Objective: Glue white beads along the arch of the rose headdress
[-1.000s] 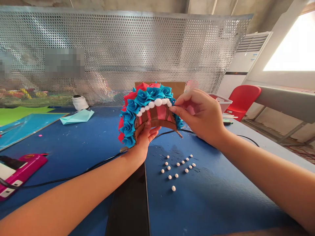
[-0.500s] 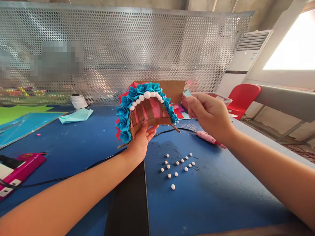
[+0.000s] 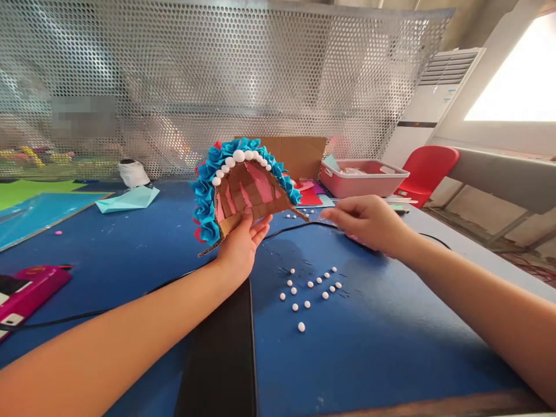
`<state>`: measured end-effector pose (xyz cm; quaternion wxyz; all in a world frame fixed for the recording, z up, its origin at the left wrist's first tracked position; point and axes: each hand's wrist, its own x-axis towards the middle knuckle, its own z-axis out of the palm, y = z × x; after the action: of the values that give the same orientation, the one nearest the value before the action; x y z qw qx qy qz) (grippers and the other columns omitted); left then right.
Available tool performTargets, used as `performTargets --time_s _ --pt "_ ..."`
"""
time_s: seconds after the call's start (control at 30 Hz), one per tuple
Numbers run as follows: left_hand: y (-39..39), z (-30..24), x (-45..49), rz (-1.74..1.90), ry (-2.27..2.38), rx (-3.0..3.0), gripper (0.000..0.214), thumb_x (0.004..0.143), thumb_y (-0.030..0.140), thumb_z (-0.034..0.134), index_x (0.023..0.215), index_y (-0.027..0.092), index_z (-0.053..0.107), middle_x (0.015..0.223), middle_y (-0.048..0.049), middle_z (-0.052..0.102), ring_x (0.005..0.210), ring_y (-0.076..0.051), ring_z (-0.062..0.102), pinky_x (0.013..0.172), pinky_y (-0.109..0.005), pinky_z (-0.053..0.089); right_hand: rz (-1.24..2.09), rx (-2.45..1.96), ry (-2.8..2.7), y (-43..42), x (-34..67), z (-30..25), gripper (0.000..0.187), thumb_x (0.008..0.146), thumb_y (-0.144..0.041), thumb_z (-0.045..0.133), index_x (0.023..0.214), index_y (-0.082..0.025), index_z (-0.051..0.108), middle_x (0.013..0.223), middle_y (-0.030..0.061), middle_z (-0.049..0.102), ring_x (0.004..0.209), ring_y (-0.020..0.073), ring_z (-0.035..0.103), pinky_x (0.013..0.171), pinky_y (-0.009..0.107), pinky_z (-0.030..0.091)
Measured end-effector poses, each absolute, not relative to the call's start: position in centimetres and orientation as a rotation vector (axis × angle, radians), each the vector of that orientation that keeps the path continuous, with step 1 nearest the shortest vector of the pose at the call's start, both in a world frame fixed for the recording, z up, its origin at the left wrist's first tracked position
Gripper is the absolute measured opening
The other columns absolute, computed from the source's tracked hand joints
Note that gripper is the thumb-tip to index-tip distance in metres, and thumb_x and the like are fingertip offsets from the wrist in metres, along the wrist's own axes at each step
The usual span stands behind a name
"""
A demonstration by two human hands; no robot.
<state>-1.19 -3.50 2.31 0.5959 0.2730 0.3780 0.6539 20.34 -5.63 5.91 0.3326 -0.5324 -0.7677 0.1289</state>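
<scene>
My left hand (image 3: pixel 238 246) holds an arched cardboard craft (image 3: pixel 260 213) by its lower edge, thumb on the front. Folded blue paper flowers (image 3: pixel 204 191) line its outer rim, with red ones behind. A row of white foam balls (image 3: pixel 238 156) runs along the inner arch, the largest at the top. Pink strips show on the brown inside. My right hand (image 3: pixel 369 223) is closed, thumb against the curled fingers, to the right of the craft and apart from it; anything between its fingertips is hidden. Loose white balls (image 3: pixel 307 304) lie on the blue table (image 3: pixel 391 336) below.
A mostly hidden pink tool lies behind my right hand, its black cable (image 3: pixel 286 231) crossing the table. Near me is a black flat panel (image 3: pixel 217 359). A magenta power strip (image 3: pixel 39 286) sits left, a pink basket (image 3: pixel 362 184) at the back right. A perforated metal screen (image 3: pixel 260 75) stands behind.
My right hand has moved down, uncovering the pink basket and covering the pink tool. The craft in my left hand has shifted slightly left in view and tilted a little.
</scene>
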Motion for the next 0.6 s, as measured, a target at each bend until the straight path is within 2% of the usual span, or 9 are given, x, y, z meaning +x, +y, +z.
performTargets --time_s 0.07,0.13,0.3,0.43,0.6 --pt "-3.4 2.2 -1.2 1.517 0.875 0.638 0.026 0.087 0.022 0.055 0.113 0.025 0.060 0.120 -0.0045 0.065 0.080 -0.013 0.070 0.087 -0.032 0.051 0.363 -1.305 -2.204 -5.6 20.2 5.6 0.023 0.080 -0.043 0.061 0.075 -0.021 0.061 0.064 -0.0008 0.060 0.058 0.0126 0.052 0.056 0.027 0.040" --pt "-3.3 2.1 -1.2 1.513 0.869 0.648 0.025 0.087 0.023 0.055 0.111 0.024 0.060 0.122 -0.0047 0.064 0.080 -0.013 0.070 0.087 -0.031 0.051 0.433 -1.189 -2.378 -5.7 20.0 5.3 0.016 0.080 -0.035 0.061 0.085 -0.020 0.064 0.074 0.0007 0.063 0.065 0.0129 0.055 0.062 0.027 0.043" --pt "-3.1 1.9 -1.3 1.516 0.867 0.679 0.025 0.086 0.026 0.056 0.110 0.024 0.061 0.123 -0.0048 0.062 0.079 -0.013 0.070 0.086 -0.031 0.051 0.612 -0.969 -2.584 -6.5 19.3 4.9 0.017 0.082 -0.034 0.061 0.080 -0.020 0.071 0.083 0.0031 0.066 0.079 0.0134 0.059 0.074 0.026 0.046" --pt "-3.3 1.9 -1.3 1.514 0.867 0.685 0.028 0.085 0.024 0.058 0.112 0.025 0.060 0.121 -0.0044 0.064 0.080 -0.013 0.070 0.086 -0.030 0.051 0.608 -0.922 -2.628 -7.0 18.7 4.3 0.018 0.079 -0.037 0.066 0.079 -0.021 0.073 0.080 0.0017 0.066 0.081 0.0131 0.060 0.075 0.025 0.047" --pt "-3.5 2.1 -1.2 1.509 0.871 0.708 0.034 0.083 0.025 0.062 0.116 0.028 0.058 0.119 -0.0028 0.065 0.081 -0.013 0.070 0.088 -0.031 0.050 0.568 -0.838 -2.644 -7.1 18.2 3.5 0.010 0.078 -0.030 0.068 0.079 -0.021 0.074 0.079 0.0016 0.067 0.082 0.0127 0.060 0.076 0.025 0.048"
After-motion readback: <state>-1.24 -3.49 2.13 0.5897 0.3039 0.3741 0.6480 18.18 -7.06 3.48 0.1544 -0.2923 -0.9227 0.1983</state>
